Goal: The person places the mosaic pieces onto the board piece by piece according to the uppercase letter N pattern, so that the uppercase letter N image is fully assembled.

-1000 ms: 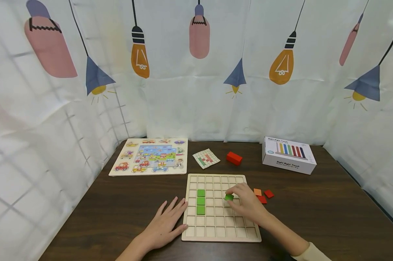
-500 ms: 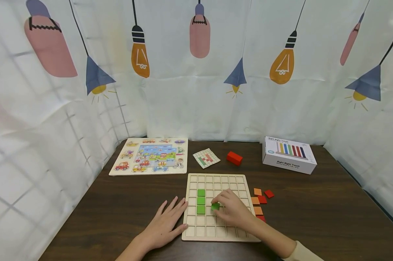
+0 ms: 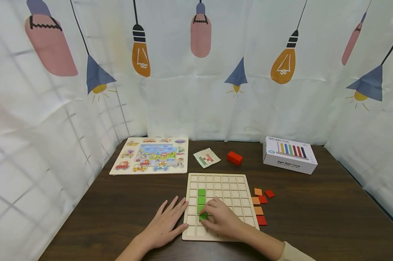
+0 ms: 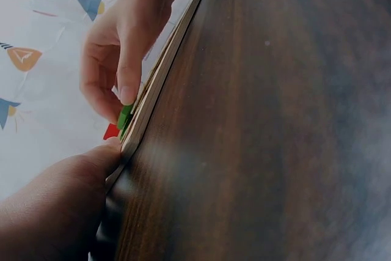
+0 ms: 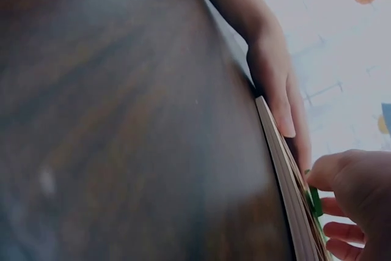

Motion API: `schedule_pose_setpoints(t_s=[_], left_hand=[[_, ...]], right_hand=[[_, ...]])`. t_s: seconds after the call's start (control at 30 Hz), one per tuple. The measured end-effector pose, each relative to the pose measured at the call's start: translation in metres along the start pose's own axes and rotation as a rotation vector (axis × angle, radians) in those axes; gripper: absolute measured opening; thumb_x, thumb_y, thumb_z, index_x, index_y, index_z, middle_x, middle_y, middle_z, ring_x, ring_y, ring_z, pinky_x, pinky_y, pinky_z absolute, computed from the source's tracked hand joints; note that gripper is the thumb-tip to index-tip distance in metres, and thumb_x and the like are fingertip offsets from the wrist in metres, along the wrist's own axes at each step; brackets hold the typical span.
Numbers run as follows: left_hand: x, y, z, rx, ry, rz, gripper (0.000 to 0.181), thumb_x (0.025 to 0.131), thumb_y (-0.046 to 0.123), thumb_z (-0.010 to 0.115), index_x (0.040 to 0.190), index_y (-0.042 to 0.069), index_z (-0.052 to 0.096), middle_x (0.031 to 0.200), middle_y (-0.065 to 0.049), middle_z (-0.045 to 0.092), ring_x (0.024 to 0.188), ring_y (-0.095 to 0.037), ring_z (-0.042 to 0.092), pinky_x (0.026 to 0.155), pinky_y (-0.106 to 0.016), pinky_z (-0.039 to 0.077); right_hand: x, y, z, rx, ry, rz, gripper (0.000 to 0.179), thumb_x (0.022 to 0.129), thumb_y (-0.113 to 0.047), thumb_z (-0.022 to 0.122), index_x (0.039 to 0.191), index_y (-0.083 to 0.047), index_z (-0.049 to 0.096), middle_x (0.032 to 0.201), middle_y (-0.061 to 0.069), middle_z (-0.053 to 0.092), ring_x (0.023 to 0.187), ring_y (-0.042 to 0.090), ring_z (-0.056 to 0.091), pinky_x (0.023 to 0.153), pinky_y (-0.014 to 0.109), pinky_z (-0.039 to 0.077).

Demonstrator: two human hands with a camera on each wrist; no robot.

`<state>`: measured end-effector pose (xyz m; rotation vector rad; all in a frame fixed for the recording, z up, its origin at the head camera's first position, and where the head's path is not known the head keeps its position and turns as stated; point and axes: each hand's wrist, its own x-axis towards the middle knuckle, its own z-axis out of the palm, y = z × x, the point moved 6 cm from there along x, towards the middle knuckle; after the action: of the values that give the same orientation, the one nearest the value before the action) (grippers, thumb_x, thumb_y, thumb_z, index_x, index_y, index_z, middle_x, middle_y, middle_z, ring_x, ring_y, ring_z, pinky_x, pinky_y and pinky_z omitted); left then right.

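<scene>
A wooden grid board (image 3: 227, 231) lies on the dark table, with several green square tiles (image 3: 201, 192) in one column on its left side. My right hand (image 3: 223, 220) pinches another green tile (image 3: 203, 216) between thumb and fingers, just below the lowest tile of that column. In the left wrist view this pinched tile (image 4: 124, 116) tilts at the board's surface. With fingers spread, my left hand (image 3: 165, 225) rests flat on the table, its thumb and fingertips touching the board's left edge. Part of the board is hidden under my right hand.
Loose orange tiles (image 3: 258, 210) and red tiles (image 3: 261, 220) lie right of the board. Behind it are a small pattern card (image 3: 207, 158), a red block (image 3: 234, 158) and a vehicle picture puzzle (image 3: 150, 156). A white box (image 3: 289, 155) stands at the back right.
My right hand has carried the green tile left and toward me across the board, to the column's lower end. More loose tiles at the right are uncovered. My left hand has stayed put.
</scene>
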<state>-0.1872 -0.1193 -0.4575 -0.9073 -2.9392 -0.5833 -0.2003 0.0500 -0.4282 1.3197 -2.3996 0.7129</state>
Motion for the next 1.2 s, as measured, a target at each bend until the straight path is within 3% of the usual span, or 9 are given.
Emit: schedule_pose_setpoints(t_s=[0.37,0.77,1.2], left_hand=[[-0.0007,-0.0007,-0.0001,0.016,0.005,0.0,0.066,0.094,0.052,0.036,0.146,0.012,0.026,0.149,-0.004,0.026,0.137,-0.028,0.014,0.105,-0.055,0.007],[0.0007,-0.0016,0.0014,0.015,0.0,-0.002,0.066,0.094,0.053,0.035,0.146,0.013,0.026,0.149,-0.004,0.026,0.137,-0.028,0.014,0.105,-0.054,0.006],[0.0014,-0.0017,0.002,0.01,-0.006,-0.008,0.066,0.094,0.054,0.034,0.146,0.014,0.026,0.149,-0.003,0.026,0.138,-0.028,0.014,0.105,-0.054,0.006]], right_hand=[[0.0019,-0.0081,0.0048,-0.001,0.045,-0.087,0.015,0.076,-0.02,0.073,0.088,-0.017,0.066,0.089,-0.011,0.06,0.085,0.006,0.05,0.078,0.02,0.04],[-0.0005,-0.0059,0.0064,-0.002,0.032,-0.066,0.013,0.077,-0.021,0.073,0.087,-0.02,0.065,0.091,-0.013,0.058,0.085,0.005,0.048,0.077,0.018,0.04],[-0.0018,-0.0061,0.0049,0.008,0.054,-0.095,0.01,0.077,-0.019,0.073,0.083,-0.02,0.065,0.092,-0.013,0.057,0.084,0.005,0.047,0.078,0.017,0.039]])
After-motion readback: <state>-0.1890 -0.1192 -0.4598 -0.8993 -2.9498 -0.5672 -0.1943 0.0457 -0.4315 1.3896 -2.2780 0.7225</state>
